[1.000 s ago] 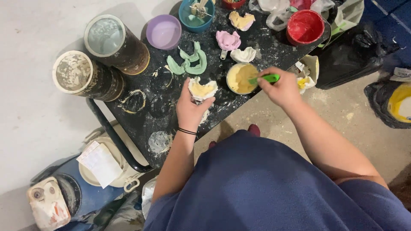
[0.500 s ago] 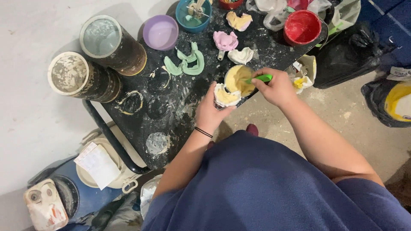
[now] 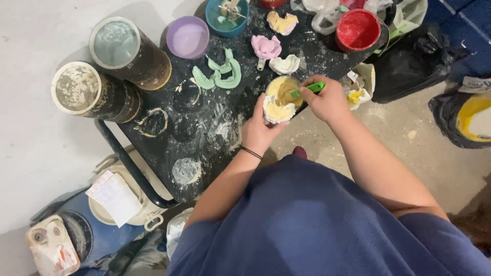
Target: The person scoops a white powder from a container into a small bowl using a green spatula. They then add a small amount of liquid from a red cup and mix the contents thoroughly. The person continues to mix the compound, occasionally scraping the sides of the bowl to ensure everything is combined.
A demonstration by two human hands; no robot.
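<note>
My left hand (image 3: pixel 258 132) holds a white mould (image 3: pixel 276 111) filled with yellow paste, right beside a small bowl of yellow paste (image 3: pixel 280 88) near the black table's front edge. My right hand (image 3: pixel 329 101) grips a green-handled spatula (image 3: pixel 308 90) whose tip dips into the bowl. Both hands sit close together over the bowl.
On the black table (image 3: pixel 204 128) lie green moulds (image 3: pixel 221 74), a pink mould (image 3: pixel 266 47), a white mould (image 3: pixel 284 64), a purple bowl (image 3: pixel 187 37), a teal bowl (image 3: pixel 227 17) and a red bowl (image 3: pixel 357 30). Two dirty cylinders (image 3: pixel 128 52) stand at left. Black bags (image 3: pixel 414 61) lie right.
My left hand has carried the filled mould rightward, from mid-table to the bowl's edge. The spatula stayed at the bowl, its tip now deeper in the paste.
</note>
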